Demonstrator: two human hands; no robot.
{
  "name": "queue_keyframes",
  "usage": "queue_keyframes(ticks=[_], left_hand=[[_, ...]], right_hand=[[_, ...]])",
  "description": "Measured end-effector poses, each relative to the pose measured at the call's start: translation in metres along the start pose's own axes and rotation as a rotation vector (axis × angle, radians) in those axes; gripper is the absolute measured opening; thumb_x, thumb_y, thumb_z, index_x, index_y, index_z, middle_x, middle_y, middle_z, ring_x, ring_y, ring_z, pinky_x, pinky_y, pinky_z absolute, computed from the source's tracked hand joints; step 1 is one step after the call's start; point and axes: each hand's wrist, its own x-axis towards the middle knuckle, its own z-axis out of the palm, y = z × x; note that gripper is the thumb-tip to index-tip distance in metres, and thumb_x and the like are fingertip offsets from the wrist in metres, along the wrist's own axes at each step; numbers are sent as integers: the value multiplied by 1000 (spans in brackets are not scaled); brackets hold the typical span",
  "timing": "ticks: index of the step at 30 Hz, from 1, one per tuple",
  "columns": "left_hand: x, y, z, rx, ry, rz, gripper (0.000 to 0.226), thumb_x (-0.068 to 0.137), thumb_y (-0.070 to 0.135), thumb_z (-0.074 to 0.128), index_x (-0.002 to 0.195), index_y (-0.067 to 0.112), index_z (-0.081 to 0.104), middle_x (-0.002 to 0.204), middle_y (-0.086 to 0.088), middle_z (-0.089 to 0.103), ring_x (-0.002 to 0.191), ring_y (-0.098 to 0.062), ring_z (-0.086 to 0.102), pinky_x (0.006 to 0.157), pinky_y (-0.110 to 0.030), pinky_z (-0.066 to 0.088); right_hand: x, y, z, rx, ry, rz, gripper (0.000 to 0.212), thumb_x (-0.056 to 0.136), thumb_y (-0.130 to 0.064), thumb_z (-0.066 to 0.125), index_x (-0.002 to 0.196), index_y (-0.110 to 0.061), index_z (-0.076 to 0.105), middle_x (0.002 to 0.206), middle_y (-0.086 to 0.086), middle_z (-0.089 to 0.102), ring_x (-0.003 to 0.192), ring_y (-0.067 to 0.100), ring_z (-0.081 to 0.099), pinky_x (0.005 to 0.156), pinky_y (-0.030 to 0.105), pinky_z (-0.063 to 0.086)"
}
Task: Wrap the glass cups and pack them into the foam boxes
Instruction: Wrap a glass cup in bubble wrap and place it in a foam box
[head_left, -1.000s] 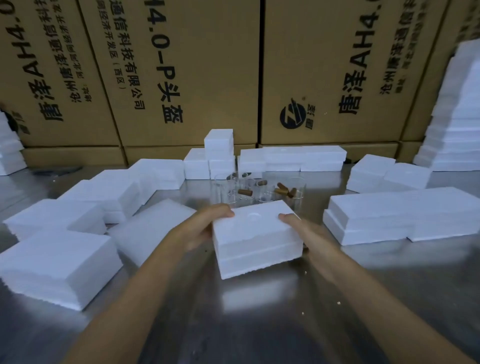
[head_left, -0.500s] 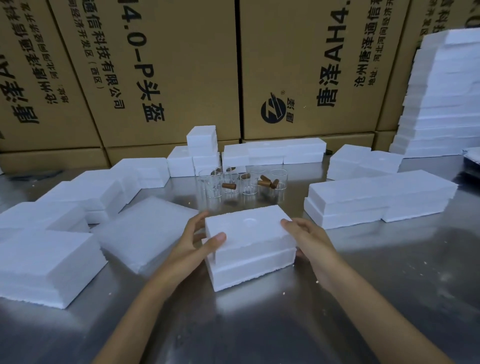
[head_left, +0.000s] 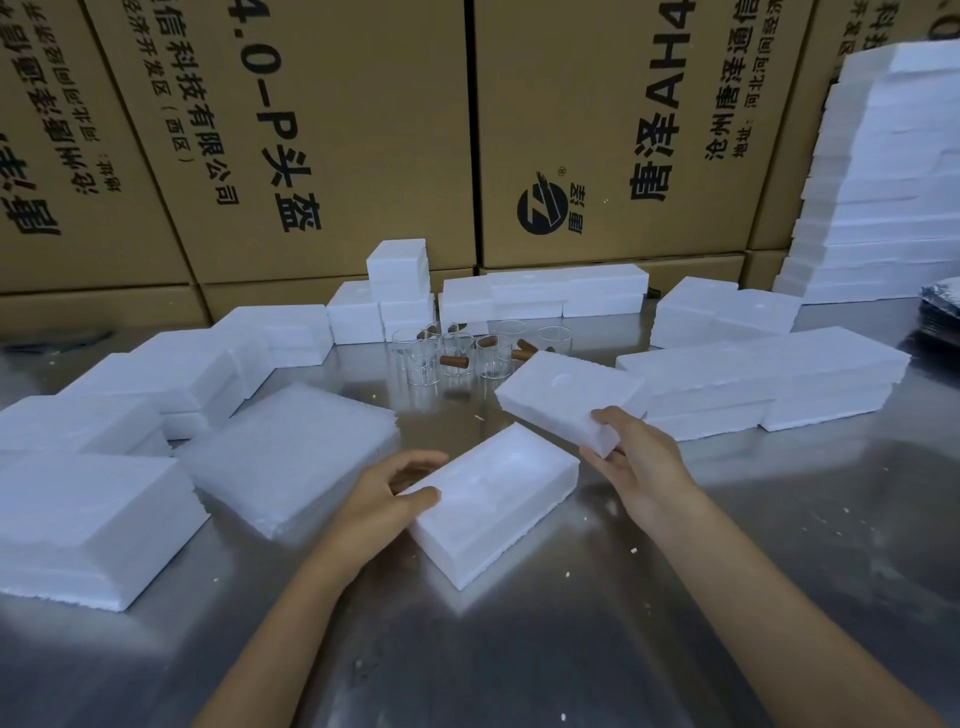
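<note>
A white foam box base lies open on the steel table in front of me, its moulded hollow facing up. My left hand grips its left end, thumb on the rim. My right hand holds the foam lid by its near corner, lifted and tilted to the right of the base. Several clear glass cups with brown wooden handles stand in a cluster behind the box. A stack of white foam wrap sheets lies to the left of the base.
Closed foam boxes line the left side, the back and the right. A tall pile of foam pieces rises at the far right. Brown cardboard cartons wall off the back of the table.
The closed box has been opened: my right hand lifted the lid off and carried it up to the right, while my left hand stayed on the base, which turned at an angle.
</note>
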Motion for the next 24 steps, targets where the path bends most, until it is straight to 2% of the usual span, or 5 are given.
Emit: queue_keyframes(ticks=[3,6,11,16,24], left_hand=[[0,5,-3,-16,25,-24,41,89,-9,58,99,26,77,99,16,76,93,0,69,75,-9,49],[8,8,-7,-21,18,-46,38,88,-8,58,102,21,78,99,13,77,91,-1,70,74,-10,50],[32,12,-8,-19,-29,-92,38,88,-6,58,97,23,79,94,14,77,88,-1,70,67,-9,50],[56,11,-3,-107,-8,-157,41,86,-4,47,100,20,78,104,1,74,93,-11,67,80,-22,53],[65,-7,-11,-342,91,-128,29,87,22,51,97,12,76,82,-7,72,75,-18,64,75,-33,49]], right_hand=[[2,10,0,-235,73,-89,25,84,-26,74,101,-17,58,100,-2,61,94,21,61,66,28,53],[5,20,-8,-459,148,-137,61,78,-45,75,121,-15,46,94,0,57,79,20,55,54,29,40],[3,24,-20,-729,139,-199,97,77,-64,67,148,-20,18,121,13,61,102,31,60,72,34,48],[-2,15,-14,-884,249,-556,56,90,-51,61,131,-18,39,104,1,60,103,26,59,70,28,38],[72,2,106,-1181,-235,-714,39,94,-16,54,132,-13,53,128,5,59,118,24,55,98,34,46]])
